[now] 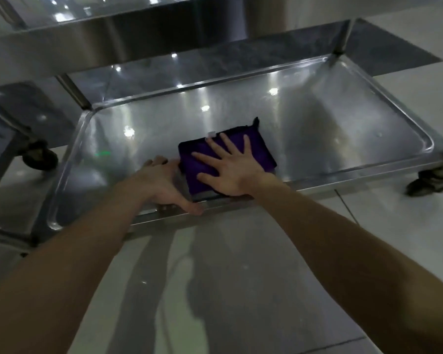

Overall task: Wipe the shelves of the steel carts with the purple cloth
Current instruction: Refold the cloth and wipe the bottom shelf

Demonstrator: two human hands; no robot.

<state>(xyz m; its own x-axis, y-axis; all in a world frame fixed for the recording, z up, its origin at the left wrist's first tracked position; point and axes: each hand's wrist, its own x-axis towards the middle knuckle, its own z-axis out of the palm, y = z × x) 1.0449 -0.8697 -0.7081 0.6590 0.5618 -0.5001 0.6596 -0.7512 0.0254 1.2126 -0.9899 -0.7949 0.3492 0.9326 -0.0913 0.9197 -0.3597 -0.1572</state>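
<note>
Right grip (230, 167): flat and wide, fingers spread, palm pressed on the cloth, not closed round it.
Left grip (161, 185): open, fingers resting on the shelf just left of the cloth, thumb hooked over the near rim.
Cloth (205, 159): purple, folded to a rectangle, lying on the shelf near its front edge, centre of the frame; a small white tag shows at its far edge.
Shelf (304, 129): lowest steel tray of the cart, shiny with light spots, raised rim all round.
Upper shelf (113, 29): across the top of the frame.
Castor (435, 175): right edge, on the pale tiled floor (241, 290).
</note>
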